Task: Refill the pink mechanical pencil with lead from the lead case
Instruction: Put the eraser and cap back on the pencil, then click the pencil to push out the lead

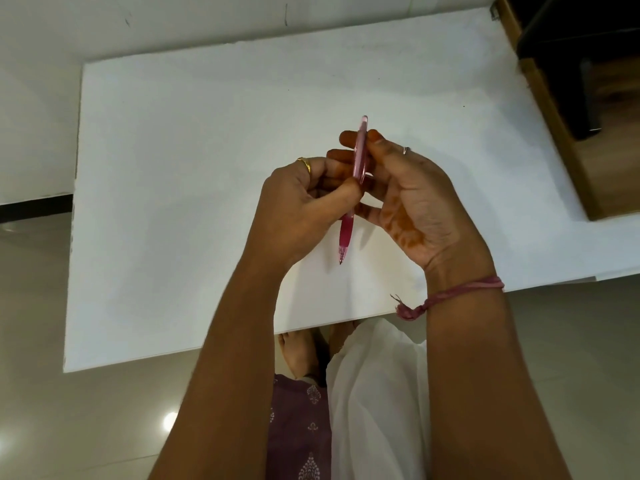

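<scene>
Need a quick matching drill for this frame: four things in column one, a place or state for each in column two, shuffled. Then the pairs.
Column one:
1. pencil
2. gold ring
3. pink thread band
4. table

Column two:
A. tied round the right wrist
B. white, bare surface under both hands
C. held between both hands, tip pointing toward the person
D. on a finger of the left hand

Pairs: 1-C, 2-D, 3-A, 4-B. The right hand pinches the pencil's upper end; the left holds it just above the darker grip.
</scene>
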